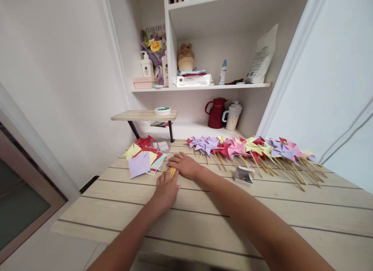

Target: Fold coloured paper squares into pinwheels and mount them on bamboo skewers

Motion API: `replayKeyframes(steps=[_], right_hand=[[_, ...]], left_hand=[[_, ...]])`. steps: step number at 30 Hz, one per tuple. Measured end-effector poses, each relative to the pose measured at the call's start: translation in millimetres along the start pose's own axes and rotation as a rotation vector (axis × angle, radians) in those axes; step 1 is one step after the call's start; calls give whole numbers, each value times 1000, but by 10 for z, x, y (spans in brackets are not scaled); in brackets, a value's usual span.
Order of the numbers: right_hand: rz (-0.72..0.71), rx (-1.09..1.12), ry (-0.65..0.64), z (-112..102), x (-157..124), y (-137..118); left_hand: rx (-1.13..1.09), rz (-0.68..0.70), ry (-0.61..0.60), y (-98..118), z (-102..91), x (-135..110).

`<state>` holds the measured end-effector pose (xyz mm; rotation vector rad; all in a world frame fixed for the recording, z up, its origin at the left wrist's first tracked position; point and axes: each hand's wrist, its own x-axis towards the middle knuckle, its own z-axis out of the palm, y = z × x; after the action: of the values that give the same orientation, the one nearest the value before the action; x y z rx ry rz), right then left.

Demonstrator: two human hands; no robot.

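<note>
A bundle of thin wooden sticks (173, 172) lies between my two hands on the slatted table. My left hand (165, 188) is closed around the near part of the bundle. Over the far ends of the sticks, my right hand (186, 166) curls its fingers from the right side; its palm is hidden. Just left of my hands is a pile of coloured paper squares with a lilac sheet (139, 165) on top. Right of my hands stands a small open box (244, 176) with tiny metallic pieces inside.
Several paper pinwheels (233, 147) on sticks lie along the table's back right. A clear container (162, 146) sits behind the paper pile, near a small raised shelf (145, 115). A red jug (217, 113) and a lidded cup (232, 117) stand at the back.
</note>
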<state>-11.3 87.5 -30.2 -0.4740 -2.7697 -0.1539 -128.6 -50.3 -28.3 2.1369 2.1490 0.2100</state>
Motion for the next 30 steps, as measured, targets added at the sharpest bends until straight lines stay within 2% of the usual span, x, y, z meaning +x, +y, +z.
replayKeyframes(steps=[4,10,15,19,23,26,30], right_hand=[[-5,-33,-5,34,57,98],[-62,15,21,76,141,78],[-106,132,52,87,192,47],[-141,265,83,30,162,118],[-4,424,149,27,123,215],[212,595,254,120,119,255],[475,681,375,302,155,296]], left_hand=[[7,-41,54,74,24,47],[15,-86,219,115,101,5],[-21,-119,238,101,104,7],[-31,-102,254,104,98,-12],[-22,-104,257,92,142,-1],[-18,-113,265,86,173,18],[-25,-117,273,95,162,19]])
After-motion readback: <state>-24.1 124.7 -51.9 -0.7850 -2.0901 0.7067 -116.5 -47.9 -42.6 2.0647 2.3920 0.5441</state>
